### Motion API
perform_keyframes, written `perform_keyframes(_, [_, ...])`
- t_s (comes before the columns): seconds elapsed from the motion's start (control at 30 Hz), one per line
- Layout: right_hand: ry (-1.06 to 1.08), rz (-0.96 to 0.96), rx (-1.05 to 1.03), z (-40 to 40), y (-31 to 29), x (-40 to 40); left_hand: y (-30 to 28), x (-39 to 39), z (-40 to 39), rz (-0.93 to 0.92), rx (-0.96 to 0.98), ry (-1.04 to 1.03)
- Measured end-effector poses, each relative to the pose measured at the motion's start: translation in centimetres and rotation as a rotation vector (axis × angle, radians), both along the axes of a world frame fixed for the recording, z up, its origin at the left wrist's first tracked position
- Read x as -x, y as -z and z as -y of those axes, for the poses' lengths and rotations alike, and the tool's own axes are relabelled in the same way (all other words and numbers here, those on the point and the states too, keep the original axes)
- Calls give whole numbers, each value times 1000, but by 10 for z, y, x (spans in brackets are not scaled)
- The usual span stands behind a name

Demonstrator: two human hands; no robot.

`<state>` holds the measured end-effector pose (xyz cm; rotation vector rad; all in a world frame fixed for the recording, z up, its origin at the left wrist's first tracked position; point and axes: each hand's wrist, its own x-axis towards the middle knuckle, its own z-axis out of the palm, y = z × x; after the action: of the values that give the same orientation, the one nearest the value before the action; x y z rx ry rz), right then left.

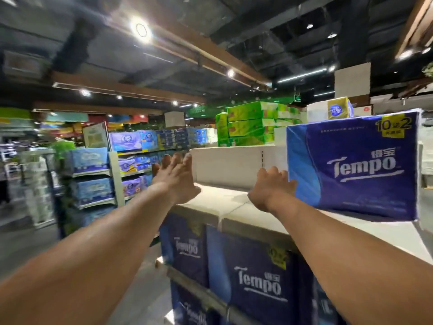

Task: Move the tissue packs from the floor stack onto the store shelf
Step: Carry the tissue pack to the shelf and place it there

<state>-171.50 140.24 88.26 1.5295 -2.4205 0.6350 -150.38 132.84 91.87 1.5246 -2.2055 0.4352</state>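
Observation:
A blue Tempo tissue pack stands upright on the white top shelf at the right. My right hand rests against its left side with the fingers curled on the edge. My left hand hovers open above the shelf's left end, fingers spread, holding nothing. More blue Tempo packs fill the shelf level below. The floor stack is out of view.
A white back panel rises behind the top shelf. Green tissue cartons and a yellow pack sit beyond it. Another shelving unit with blue packs stands to the left across the aisle floor.

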Motion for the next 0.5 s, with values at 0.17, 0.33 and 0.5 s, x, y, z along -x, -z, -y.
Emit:
perform_keyframes(0.17, [-180,57,-93,-10,24,-114,30,-125,-44,-1,-139,-180])
perform_keyframes(0.33, [-363,86,-102,-17,49,-231,56,-251,-100,81,-154,-404])
perform_keyframes(0.5, [-596,51,-143,-33,70,-343,66,-362,-157,83,-126,-574])
